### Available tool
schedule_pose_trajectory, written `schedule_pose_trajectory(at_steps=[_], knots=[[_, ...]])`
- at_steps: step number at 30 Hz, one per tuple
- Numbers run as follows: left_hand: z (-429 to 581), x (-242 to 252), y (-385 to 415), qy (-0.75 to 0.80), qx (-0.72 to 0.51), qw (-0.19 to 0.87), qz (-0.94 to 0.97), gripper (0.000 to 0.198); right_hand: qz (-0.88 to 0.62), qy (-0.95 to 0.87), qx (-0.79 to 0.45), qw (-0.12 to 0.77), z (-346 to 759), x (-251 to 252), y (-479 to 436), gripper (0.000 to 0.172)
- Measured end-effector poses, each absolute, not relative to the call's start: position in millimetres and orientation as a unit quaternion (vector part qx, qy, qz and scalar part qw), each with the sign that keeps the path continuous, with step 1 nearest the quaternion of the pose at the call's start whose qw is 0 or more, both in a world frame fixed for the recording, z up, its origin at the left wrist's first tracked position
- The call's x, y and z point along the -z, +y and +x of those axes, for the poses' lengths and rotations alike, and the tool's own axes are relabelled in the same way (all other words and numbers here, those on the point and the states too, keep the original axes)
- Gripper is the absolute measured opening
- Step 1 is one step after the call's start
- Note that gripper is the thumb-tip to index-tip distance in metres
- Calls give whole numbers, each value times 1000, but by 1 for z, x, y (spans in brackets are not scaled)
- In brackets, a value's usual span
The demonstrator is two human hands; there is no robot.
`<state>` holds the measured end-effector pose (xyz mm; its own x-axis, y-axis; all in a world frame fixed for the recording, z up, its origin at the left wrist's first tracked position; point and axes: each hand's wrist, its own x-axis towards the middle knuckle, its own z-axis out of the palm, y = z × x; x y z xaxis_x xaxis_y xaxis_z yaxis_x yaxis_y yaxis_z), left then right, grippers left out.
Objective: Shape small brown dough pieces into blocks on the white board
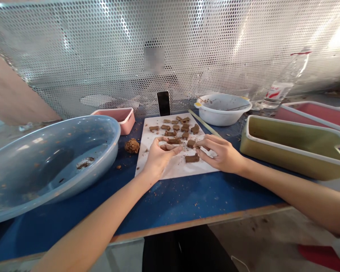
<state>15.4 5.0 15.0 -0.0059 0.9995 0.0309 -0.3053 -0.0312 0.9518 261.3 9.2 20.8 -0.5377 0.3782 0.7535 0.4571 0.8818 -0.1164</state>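
Over the white board (172, 172), my left hand (159, 155) has its thumb and fingers curved apart, with nothing plainly between them. Just beyond its fingertips lies a rough brown clay-like piece (174, 141). My right hand (221, 153) pinches a small brown bit of the same stuff between thumb and fingers; the fingers partly cover it. Beside those fingertips is a brown block (190, 143). Nearer to me lies a larger brown piece (192, 158), apart from both hands. Several small shaped brown pieces (176, 128) stand in rough rows farther back, among crumbs.
Left stands a big blue basin (107, 151), with a pink container (127, 122) behind it. A brown crumbly lump (132, 146) sits beside the board. A phone (163, 104) leans on the perforated metal panel. To the right are a white basin (225, 115), a green container (286, 155) and a bottle (283, 85).
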Motion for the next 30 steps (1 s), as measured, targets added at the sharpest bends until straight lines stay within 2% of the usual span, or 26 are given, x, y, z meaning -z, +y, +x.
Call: schedule_pose_trajectory(at_steps=[6,15,25,30], knots=[[10,-12,8,461,-554,505,474,72,-241,-875,32,418,262,-20,10,15],[5,-10,8,454,-524,538,479,75,-234,-876,39,419,261,-22,9,9],[4,-7,10,451,-534,557,448,75,-233,-878,33,417,262,-21,9,11],[7,-7,12,410,-535,605,424,57,-238,-879,47,411,262,-21,9,10]])
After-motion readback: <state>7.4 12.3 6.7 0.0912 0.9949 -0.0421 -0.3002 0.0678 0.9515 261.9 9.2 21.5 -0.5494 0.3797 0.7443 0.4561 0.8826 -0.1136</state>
